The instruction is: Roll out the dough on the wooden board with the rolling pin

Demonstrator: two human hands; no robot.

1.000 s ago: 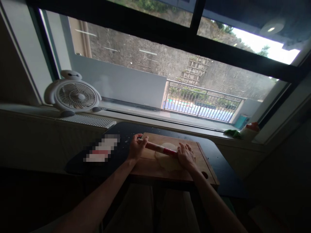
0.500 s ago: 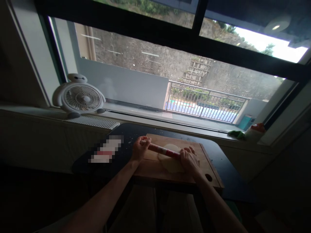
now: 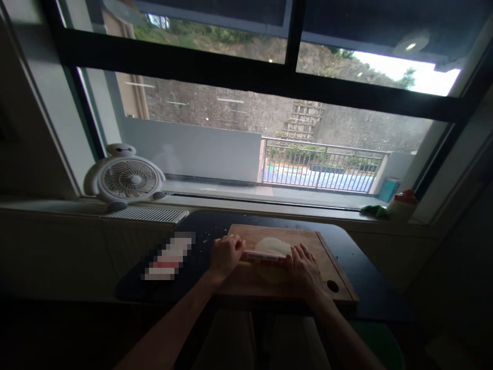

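A rolling pin (image 3: 265,258) with a red-and-white printed surface lies across a flat, pale round of dough (image 3: 274,245) on a wooden cutting board (image 3: 304,236). My left hand (image 3: 228,253) is closed in a loose fist over the pin's left end, hiding that end. At the other end, my right hand (image 3: 306,267) grips the pin with its thumb on the near side and its fingers reaching over the top. The dough shows both beyond the pin and on the near side of it.
The board rests on a dark table (image 3: 358,257) below a window. Left of it lies a blurred-out item (image 3: 169,257). A white fan (image 3: 131,177) stands by the sill above a radiator (image 3: 150,214). A bottle (image 3: 402,206) and a green cloth-like thing (image 3: 374,211) are at the sill's right.
Both hands have brought the rolling pin nearer to me over the dough, and it now lies more level. My left hand has turned knuckles-up. The camera view has tilted up.
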